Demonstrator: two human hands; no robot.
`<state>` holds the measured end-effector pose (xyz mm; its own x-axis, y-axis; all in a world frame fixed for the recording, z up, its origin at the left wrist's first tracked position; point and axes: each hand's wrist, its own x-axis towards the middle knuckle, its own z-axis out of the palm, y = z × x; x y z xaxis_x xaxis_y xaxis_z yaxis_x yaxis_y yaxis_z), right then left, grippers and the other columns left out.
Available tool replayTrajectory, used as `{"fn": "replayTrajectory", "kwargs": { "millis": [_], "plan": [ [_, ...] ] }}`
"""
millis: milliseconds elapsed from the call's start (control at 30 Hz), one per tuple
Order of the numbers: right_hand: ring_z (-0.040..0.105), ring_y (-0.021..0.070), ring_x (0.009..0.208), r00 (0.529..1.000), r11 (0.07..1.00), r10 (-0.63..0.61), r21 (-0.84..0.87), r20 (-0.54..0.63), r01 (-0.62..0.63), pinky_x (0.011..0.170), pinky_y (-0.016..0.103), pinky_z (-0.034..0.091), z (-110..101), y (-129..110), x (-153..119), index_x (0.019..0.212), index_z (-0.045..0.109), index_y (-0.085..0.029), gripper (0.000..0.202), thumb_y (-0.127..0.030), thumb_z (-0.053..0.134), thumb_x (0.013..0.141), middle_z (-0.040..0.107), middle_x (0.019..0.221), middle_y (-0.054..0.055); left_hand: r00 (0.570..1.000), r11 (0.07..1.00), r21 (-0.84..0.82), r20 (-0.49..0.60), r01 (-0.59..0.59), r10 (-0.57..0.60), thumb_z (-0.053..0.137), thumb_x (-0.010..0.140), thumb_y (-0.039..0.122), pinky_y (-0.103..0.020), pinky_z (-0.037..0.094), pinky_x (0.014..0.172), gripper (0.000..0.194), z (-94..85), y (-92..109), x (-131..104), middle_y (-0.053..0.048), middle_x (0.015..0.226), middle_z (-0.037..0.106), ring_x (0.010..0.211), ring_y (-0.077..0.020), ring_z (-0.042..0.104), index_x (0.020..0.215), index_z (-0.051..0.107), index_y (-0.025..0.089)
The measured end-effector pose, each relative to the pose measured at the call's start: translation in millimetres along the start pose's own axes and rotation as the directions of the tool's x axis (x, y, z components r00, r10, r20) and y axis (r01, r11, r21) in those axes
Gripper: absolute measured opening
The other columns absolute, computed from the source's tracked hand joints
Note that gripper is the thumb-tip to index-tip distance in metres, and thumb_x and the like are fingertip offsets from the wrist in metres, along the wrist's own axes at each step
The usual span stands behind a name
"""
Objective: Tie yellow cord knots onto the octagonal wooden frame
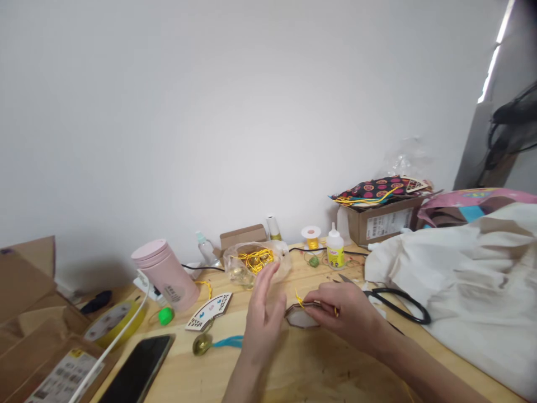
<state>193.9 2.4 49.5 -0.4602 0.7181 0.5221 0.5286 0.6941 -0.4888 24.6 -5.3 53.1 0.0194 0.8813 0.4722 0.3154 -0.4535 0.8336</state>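
Note:
My right hand (338,310) grips a small octagonal piece (302,319) with a dark rim and a pale face, its fingers closed on the upper right edge. Yellow cord (299,298) sticks up from that rim, and a bit more shows by my fingers. To its left, my left hand (265,308) is raised with fingers stretched out and nothing in it. Left of that hand lie a fan-shaped wooden piece (210,311) with cut-out patterns and a brass bell (202,344) with a blue ribbon (227,341). Behind the hands sits a plastic bag (280,254) of yellow cords.
A glue bottle (335,249), a thread spool (311,238) and black-handled scissors (403,305) are behind and right. White cloth (470,285) covers the right side. A pink tumbler (168,274), phone (136,369), yellow tape roll (113,322) and cardboard box (33,313) stand or lie left.

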Motion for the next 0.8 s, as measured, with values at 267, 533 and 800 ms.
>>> {"fn": "replayTrajectory", "kwargs": {
  "millis": [267, 533, 800],
  "plan": [
    [0.046, 0.0097, 0.05, 0.998, 1.0, 0.01, -0.024, -0.059, -0.011, 0.048, 0.019, 0.026, 1, 0, -3, 0.078, 0.062, -0.024, 0.015, -0.016, 0.051, 0.072, 0.051, 0.054, -0.004, 0.971, 0.978, 0.184, 0.233, -0.101, 0.056, 0.046, 0.077, 0.022, -0.028, 0.04, 0.075, 0.014, 6.6, 9, -1, -0.003, 0.081, 0.053, 0.082, -0.0163, 0.051, 0.086, 0.057, 0.02],
    [0.044, 0.0093, 0.049, 0.998, 1.0, 0.009, -0.013, -0.066, -0.01, 0.048, 0.019, 0.026, 0, 3, -1, 0.07, 0.061, -0.022, 0.012, -0.015, 0.05, 0.071, 0.049, 0.053, -0.004, 0.977, 0.988, 0.14, 0.211, -0.059, 0.028, 0.052, 0.073, 0.024, -0.035, 0.03, 0.089, 0.005, 3.8, 13, -1, -0.008, 0.108, 0.049, 0.104, -0.022, 0.042, 0.072, 0.055, 0.02],
    [0.044, 0.0097, 0.049, 0.995, 0.999, 0.034, -0.004, -0.092, -0.034, 0.048, 0.02, 0.027, -1, 3, 0, 0.072, 0.062, -0.02, 0.01, -0.017, 0.053, 0.07, 0.048, 0.053, -0.004, 0.97, 0.991, 0.134, 0.236, 0.026, -0.058, 0.054, 0.071, 0.027, -0.023, 0.037, 0.061, 0.012, 1.1, 9, 3, 0.0, 0.065, 0.054, 0.064, -0.0154, 0.05, 0.063, 0.052, 0.018]
  ]
}}
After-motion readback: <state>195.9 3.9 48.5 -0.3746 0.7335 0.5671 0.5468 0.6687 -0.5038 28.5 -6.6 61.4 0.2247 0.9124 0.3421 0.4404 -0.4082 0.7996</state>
